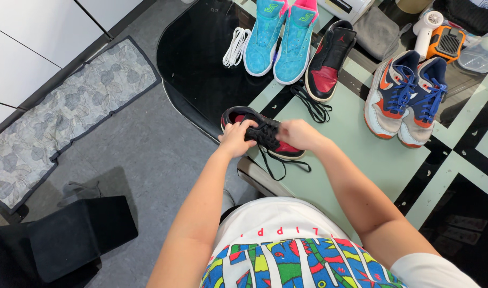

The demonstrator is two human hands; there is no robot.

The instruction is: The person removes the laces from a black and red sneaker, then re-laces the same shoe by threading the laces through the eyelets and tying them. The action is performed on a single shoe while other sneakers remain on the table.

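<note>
we are at the lacing step, as we judge it: in the middle of the frame our left hand [236,137] is curled around the heel end of the low black-and-red leather sneaker [265,140], fingers closed over its collar, while our right hand [299,133] is closed on the shoe's upper toward the toe, seemingly pinching the thin black shoelace [278,165]. the sneaker sits at the near edge of the black-and-pale-green glass desk [361,154], touching it or held just above; we cannot tell which. loose lace ends trail below the shoe toward the lower centre. the next move, we think, calls for a firm hold with the left hand and a fine pinch to feed the lace tip through an eyelet.

the eyelets and tongue are hidden under both hands, so we cannot tell how far the lacing has gone. above, the matching black-and-red sneaker [329,61] stands unlaced with its own black lace [313,106] beside it. the turquoise pair of high-top sneakers [278,37] is cut off by the top edge.
</note>
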